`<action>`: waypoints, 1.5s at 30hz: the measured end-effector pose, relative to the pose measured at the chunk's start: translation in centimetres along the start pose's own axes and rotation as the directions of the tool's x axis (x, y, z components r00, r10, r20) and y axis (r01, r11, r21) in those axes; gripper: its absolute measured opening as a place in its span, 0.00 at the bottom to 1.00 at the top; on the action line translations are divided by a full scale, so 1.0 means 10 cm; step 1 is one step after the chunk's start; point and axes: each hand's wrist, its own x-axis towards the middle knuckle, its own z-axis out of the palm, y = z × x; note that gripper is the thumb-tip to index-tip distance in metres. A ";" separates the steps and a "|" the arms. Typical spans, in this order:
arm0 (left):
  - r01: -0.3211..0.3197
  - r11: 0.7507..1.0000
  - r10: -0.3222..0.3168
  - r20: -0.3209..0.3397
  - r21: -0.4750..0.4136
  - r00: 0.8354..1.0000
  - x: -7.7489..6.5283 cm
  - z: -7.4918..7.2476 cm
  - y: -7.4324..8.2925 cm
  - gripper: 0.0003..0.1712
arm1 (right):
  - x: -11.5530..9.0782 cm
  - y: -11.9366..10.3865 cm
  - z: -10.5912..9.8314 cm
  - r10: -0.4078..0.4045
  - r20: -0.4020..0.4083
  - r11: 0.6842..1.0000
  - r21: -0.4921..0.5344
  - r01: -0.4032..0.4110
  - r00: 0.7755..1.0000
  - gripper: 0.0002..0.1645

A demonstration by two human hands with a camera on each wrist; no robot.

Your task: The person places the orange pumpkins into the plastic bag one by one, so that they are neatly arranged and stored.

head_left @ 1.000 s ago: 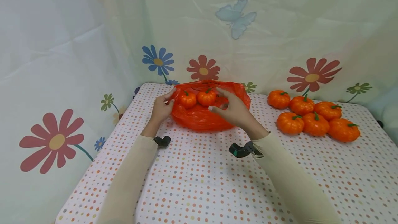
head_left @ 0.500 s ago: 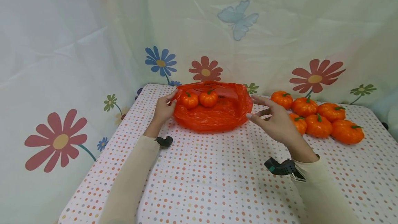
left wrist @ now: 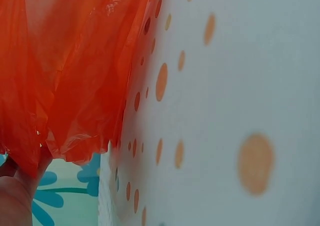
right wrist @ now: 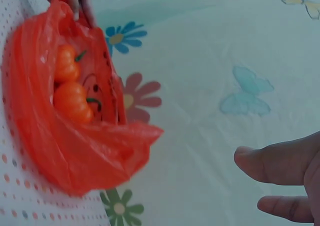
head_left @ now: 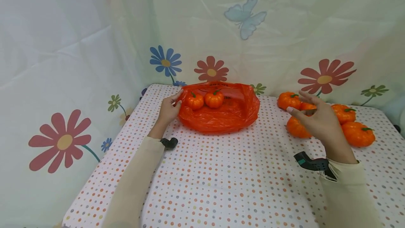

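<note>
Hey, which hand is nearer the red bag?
Left. The left hand holds the bag by its left edge; the right hand is to the bag's right, by loose pumpkins.

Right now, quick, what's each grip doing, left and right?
Left grip: closed, pinching the edge of the red bag.
Right grip: open, holding nothing, by the pumpkins outside the bag.

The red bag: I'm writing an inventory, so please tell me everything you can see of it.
The red bag looks like thin, crinkled, partly see-through plastic, with dark print showing on its back wall, too unclear to read in full. It sits slumped on the dotted tablecloth near the far edge, its mouth gaping open. Two orange pumpkins with green stems lie inside, toward its left end. The left hand pinches its left rim.
</note>
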 end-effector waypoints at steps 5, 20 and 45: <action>0.011 1.000 -0.011 -0.006 0.010 1.000 0.01 0.01 0.01 0.28 | 0.12 0.31 -0.07 0.061 0.020 0.998 -0.027 -0.061 0.998 0.52; 0.003 1.000 -0.003 -0.004 0.020 1.000 0.00 0.01 0.02 0.28 | 0.30 1.17 -0.04 0.068 0.278 0.997 -0.051 -0.056 0.958 0.62; 0.009 1.000 -0.009 0.002 -0.002 1.000 0.00 0.00 0.01 0.29 | 0.37 1.20 0.48 0.097 0.208 0.991 0.073 -0.115 0.973 0.67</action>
